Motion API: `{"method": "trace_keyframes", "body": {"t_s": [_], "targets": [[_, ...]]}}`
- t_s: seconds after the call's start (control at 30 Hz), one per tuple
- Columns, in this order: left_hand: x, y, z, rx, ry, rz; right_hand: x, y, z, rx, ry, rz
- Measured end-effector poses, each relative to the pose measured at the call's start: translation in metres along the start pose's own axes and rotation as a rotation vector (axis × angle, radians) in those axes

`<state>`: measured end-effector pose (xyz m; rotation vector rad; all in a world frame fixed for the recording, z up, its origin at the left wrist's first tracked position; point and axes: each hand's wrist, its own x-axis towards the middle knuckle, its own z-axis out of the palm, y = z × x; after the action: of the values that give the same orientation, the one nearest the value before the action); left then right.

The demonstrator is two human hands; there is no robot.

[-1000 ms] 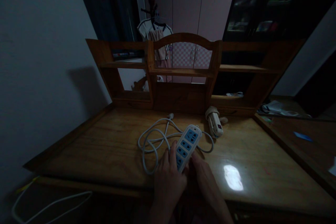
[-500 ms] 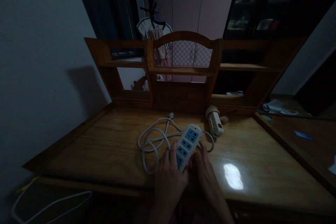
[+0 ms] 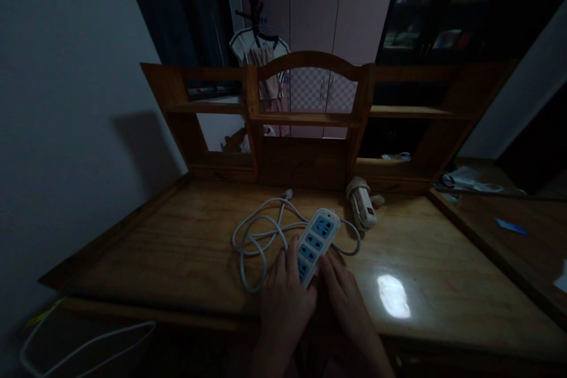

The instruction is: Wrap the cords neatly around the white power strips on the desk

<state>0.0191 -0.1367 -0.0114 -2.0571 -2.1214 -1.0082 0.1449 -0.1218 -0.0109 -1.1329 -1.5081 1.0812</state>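
Note:
A white power strip (image 3: 315,243) with blue socket faces is tilted in front of me, its far end pointing away to the right. My left hand (image 3: 287,292) is closed around its near left side, thumb at the near end. Against the strip's lower right edge are the bent fingers of my right hand (image 3: 343,289); its fingertips are partly hidden. A grey-white cord (image 3: 243,248) runs from the strip and lies in loose loops on the wooden desk (image 3: 177,248). The cord's plug (image 3: 287,194) rests behind the loops.
A second, cream power strip (image 3: 363,207) with its cord wrapped around it lies at the back right. Behind stands a wooden shelf unit (image 3: 305,119) along the desk's rear edge. A wall (image 3: 88,130) borders the left side. Light reflects off the desk at right.
My right hand has slid down along the strip's right edge towards me, and its fingers have bent in. My left hand and the strip stay nearly in place.

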Motion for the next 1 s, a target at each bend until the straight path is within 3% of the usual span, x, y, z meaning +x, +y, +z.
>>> {"method": "trace_keyframes", "body": {"t_s": [0.33, 0.6, 1.0], "targets": [[0.0005, -0.0006, 0.0006, 0.018, 0.019, 0.021, -0.0020, -0.0045, -0.0005, 0.101, 0.101, 0.067], [-0.0009, -0.0002, -0.0014, 0.010, 0.007, 0.011, -0.0006, -0.0024, 0.0010, 0.083, 0.042, 0.016], [0.0037, 0.0025, -0.0006, 0.017, -0.050, -0.013, 0.0015, -0.0036, 0.0004, 0.104, 0.066, 0.008]]}}
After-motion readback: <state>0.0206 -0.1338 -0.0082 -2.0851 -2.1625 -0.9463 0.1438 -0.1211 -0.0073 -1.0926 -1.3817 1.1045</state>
